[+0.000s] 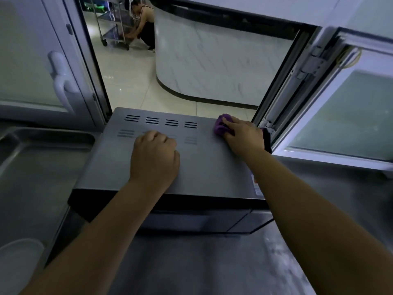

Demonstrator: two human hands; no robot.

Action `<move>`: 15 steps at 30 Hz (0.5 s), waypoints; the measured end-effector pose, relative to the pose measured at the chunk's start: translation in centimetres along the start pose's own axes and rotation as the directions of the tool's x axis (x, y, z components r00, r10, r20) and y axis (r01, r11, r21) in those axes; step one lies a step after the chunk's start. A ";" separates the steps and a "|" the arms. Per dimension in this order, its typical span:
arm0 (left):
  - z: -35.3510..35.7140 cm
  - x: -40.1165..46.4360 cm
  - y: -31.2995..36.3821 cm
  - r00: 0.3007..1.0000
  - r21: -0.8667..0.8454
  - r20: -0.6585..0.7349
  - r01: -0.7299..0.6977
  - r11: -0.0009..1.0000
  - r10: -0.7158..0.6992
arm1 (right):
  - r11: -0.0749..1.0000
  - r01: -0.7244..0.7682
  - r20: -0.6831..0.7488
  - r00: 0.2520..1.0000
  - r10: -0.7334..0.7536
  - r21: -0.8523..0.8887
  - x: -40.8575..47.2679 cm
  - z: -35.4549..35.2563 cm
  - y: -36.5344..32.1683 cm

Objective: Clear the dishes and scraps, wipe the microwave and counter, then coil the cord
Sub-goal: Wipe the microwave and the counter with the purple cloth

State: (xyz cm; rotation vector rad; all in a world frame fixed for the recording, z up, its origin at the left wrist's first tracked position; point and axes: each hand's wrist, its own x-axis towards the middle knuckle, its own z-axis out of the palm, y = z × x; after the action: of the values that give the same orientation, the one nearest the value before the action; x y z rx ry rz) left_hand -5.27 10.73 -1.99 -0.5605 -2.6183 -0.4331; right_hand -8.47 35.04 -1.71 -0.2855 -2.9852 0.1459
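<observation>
A grey microwave (202,165) sits on the steel counter (212,265) under an open serving window. Its flat top has rows of vent slots near the far edge. My right hand (244,137) presses a bunched purple cloth (221,125) onto the far right corner of that top. My left hand (155,158) rests on the top's middle with its fingers curled into a loose fist, holding nothing. The microwave's dark front face is seen steeply from above. No cord is visible.
A steel sink (38,162) lies to the left, with a white bowl rim (19,258) at the lower left. An open window sash (340,116) hangs at the right. Beyond the window a person crouches by a wheeled steel trolley (114,28).
</observation>
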 end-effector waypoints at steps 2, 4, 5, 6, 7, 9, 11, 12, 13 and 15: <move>0.3 0.1 0.9 1.000 -0.010 0.004 -0.025 1.000 0.025 | 0.999 -0.040 0.014 0.999 0.040 0.009 -0.3 -0.3 1.8; 0.5 0.2 1.2 0.999 -0.013 0.014 -0.028 1.000 0.028 | 0.994 -0.084 0.030 0.996 0.082 0.067 -0.6 -0.5 3.2; 0.6 0.2 1.2 1.000 -0.017 0.016 -0.026 1.000 0.026 | 0.991 -0.097 0.035 0.995 0.094 0.096 -0.7 -0.5 3.5; 0.6 0.2 1.1 1.000 -0.021 0.017 -0.023 1.000 0.023 | 0.988 -0.104 0.036 0.994 0.101 0.113 -0.8 -0.5 3.6; 0.6 0.1 0.9 1.000 -0.021 0.021 -0.022 1.000 0.022 | 0.987 -0.107 0.032 0.994 0.104 0.116 -0.8 -0.5 3.5; 0.3 0.0 0.1 0.999 -0.008 0.033 -0.019 1.000 0.019 | 0.989 -0.117 0.035 0.993 0.114 0.086 -0.7 -0.7 3.0; -0.1 -0.1 -1.4 0.999 0.017 0.043 -0.003 1.000 0.002 | 0.991 -0.130 0.054 0.990 0.129 0.021 -0.6 -0.8 2.4; -0.5 -0.1 -2.4 0.999 0.032 0.045 0.012 0.999 -0.014 | 0.991 -0.135 0.057 0.989 0.136 -0.020 -0.5 -0.9 2.0; -0.9 -0.2 -3.4 0.998 0.047 0.049 0.030 0.998 -0.032 | 0.989 -0.135 0.054 0.989 0.139 -0.064 -0.4 -0.9 1.5; -1.6 -0.3 -5.5 0.996 0.082 0.065 0.060 0.995 -0.066 | 0.984 -0.120 0.050 0.991 0.128 -0.129 -0.3 -0.8 -0.1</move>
State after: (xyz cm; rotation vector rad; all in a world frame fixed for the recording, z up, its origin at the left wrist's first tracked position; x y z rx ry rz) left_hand -6.98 5.30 -1.90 -0.4750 -2.7102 -0.3322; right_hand -8.11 34.99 -0.93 -0.4903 -3.0392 -0.0214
